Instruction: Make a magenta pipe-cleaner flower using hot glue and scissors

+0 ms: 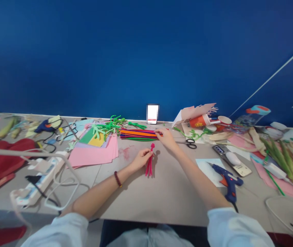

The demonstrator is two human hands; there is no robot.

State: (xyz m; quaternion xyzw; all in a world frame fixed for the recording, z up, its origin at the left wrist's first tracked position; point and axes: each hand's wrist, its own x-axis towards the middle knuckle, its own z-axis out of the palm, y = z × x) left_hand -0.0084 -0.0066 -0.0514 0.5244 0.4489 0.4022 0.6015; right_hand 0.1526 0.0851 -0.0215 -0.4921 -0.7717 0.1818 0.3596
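Stems, slender, splayed beneath knob

I counted one magenta fuzzy-stem piece at the left fingers, one multicoloured stem bundle by the right fingers, one pair of scissors to their right, one lit screen just beyond them, and two glue guns: one right of both hands' fingers, one well left.
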